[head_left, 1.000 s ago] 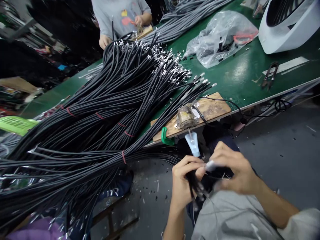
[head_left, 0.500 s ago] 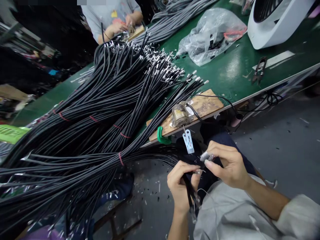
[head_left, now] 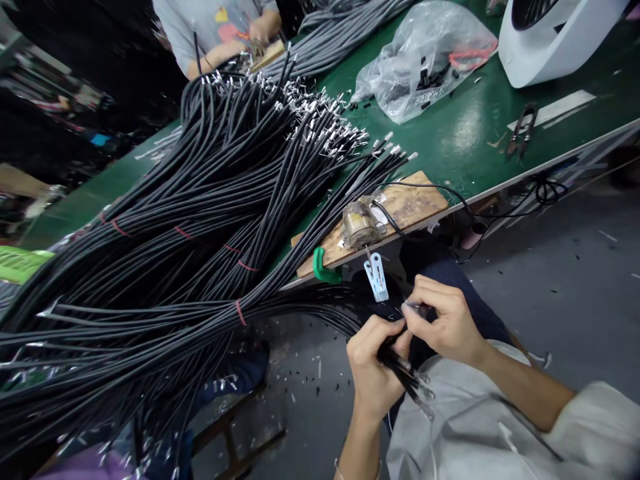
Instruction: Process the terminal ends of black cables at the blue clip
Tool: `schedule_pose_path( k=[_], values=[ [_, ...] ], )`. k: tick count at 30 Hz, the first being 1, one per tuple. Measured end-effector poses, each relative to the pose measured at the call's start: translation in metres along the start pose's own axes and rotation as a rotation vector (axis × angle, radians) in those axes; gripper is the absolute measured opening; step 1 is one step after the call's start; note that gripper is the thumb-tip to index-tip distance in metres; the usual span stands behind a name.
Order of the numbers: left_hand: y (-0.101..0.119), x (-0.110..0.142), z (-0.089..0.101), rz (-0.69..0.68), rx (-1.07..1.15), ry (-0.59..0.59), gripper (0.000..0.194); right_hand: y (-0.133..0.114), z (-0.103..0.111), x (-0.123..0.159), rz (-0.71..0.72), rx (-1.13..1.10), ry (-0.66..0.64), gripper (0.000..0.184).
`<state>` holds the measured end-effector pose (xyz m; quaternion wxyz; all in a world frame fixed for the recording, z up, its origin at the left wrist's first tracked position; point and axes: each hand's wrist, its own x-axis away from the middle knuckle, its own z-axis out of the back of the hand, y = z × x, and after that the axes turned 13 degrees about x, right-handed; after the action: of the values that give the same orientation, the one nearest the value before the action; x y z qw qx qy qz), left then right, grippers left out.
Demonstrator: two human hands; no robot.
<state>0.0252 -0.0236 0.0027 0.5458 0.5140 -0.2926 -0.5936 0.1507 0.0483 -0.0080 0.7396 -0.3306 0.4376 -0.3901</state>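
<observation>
My left hand (head_left: 373,357) is closed around the ends of several black cables (head_left: 407,375); their silvery stripped tips stick out below the fingers, over my lap. My right hand (head_left: 447,320) pinches something thin and dark beside the left fingertips. What exactly sits in that pinch is mostly hidden, though it may be a cable end. Just beyond my hands, a light blue clothes peg (head_left: 376,277) is fixed on the shaft of a small motor (head_left: 361,223) wrapped in clear tape. That motor rests on a wooden board (head_left: 413,200) at the table edge, held by a green clamp (head_left: 324,267).
A large heap of black cables (head_left: 210,200), tied with red bands, spreads across the green table (head_left: 465,133) and hangs over its edge. Behind lie a plastic bag (head_left: 425,60) of small black pieces, snips (head_left: 523,131) and a white fan (head_left: 550,53). Another person (head_left: 220,33) works opposite.
My hands have come together, the left moving slightly right with its cables swung outward. The pale grey tuft in my right fingertips no longer shows. The camera view has shifted slightly.
</observation>
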Motion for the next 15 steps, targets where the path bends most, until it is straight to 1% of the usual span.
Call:
schedule_pose_path(
  k=[2,3,4,6,7,8,9,10,12,14,15],
  values=[
    [0.000,0.000,-0.002,0.013,-0.023,-0.045,0.010,0.004,0.000,-0.002,-0.048,0.022,-0.024,0.034],
    [0.001,0.000,-0.002,0.026,-0.030,-0.046,0.010,0.006,0.001,-0.003,-0.087,0.010,-0.055,0.035],
    [0.000,0.000,-0.002,0.041,-0.037,-0.029,0.010,0.008,0.003,-0.003,-0.126,-0.014,-0.097,0.033],
    [0.000,0.001,-0.003,0.063,-0.051,0.032,0.011,0.010,0.008,-0.005,-0.174,-0.070,-0.197,0.023],
    [0.000,0.001,-0.003,0.068,-0.061,0.061,0.011,0.010,0.010,-0.005,-0.181,-0.084,-0.232,0.020],
    [-0.001,0.002,-0.004,0.069,-0.072,0.084,0.010,0.009,0.010,-0.005,-0.176,-0.079,-0.237,0.019],
    [-0.001,0.002,-0.005,0.068,-0.083,0.099,0.009,0.008,0.010,-0.005,-0.162,-0.056,-0.207,0.021],
    [-0.001,0.002,-0.006,0.072,-0.094,0.107,0.007,0.006,0.008,-0.004,-0.144,-0.019,-0.147,0.025],
    [-0.001,0.002,-0.008,0.093,-0.111,0.120,0.006,0.003,0.000,0.000,-0.085,0.049,0.020,0.029],
    [-0.001,0.002,-0.009,0.123,-0.118,0.124,0.012,0.002,-0.009,0.004,-0.017,0.022,0.152,0.024],
    [0.000,0.002,-0.008,0.136,-0.114,0.126,0.016,0.002,-0.014,0.006,0.001,-0.047,0.174,0.020]
  ],
)
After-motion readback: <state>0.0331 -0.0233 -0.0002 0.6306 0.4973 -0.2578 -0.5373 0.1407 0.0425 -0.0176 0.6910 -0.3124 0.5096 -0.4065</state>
